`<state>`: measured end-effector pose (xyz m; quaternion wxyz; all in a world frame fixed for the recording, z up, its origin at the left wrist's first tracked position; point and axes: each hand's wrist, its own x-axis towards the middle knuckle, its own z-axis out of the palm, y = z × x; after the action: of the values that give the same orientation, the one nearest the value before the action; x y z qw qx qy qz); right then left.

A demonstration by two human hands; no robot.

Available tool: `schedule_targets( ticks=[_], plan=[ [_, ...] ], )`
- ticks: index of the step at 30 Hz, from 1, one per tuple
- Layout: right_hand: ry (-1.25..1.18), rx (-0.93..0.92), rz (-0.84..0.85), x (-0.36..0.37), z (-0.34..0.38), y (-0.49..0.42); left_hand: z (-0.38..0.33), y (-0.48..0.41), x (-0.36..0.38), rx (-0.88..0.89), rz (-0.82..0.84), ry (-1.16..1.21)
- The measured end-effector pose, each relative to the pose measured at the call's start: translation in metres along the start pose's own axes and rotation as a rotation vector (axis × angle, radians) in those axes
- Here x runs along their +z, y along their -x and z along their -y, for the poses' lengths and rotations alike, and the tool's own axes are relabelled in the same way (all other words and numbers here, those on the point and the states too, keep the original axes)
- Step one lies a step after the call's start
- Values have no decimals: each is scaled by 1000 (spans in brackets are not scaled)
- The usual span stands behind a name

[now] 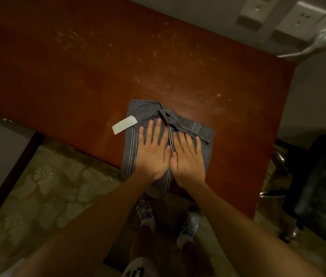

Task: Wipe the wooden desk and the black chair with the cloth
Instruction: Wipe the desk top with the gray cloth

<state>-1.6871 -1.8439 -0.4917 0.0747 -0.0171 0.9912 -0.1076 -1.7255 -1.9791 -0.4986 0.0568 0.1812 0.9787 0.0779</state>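
Nothing can be read with certainty. The white rectangular fabric tag [124, 124] at the left edge of the grey striped cloth [144, 112] looks blank on the side that shows. The white garment [138, 264] at the bottom edge bears large dark block characters [136, 272], perhaps digits. They are cut off by the frame and too blurred to tell.

The table [68, 62] is lying open to the left of the cloth [144, 112] and beyond it, up to the far edge. A white tag [124, 124] is sticking out just left of the cloth. Sockets [298, 19] and a cable [314, 47] are crowding the wall past the far right corner, and the black chair [322, 186] is standing close beside the table's right end.
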Motion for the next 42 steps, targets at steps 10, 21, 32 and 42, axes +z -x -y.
schedule_targets(
  ticks=[10,21,32,42],
  plan=[
    [-3,149,-14,-8,-84,67,-102,9,18,102,34,-13],
    [-31,252,-69,-13,-127,89,-156,-3,25,176,80,-46],
    [8,295,-96,-37,-195,36,-198,-84,30,244,57,-35],
    [11,328,-128,-58,-244,-46,-213,-181,28,272,33,-43]
  ],
)
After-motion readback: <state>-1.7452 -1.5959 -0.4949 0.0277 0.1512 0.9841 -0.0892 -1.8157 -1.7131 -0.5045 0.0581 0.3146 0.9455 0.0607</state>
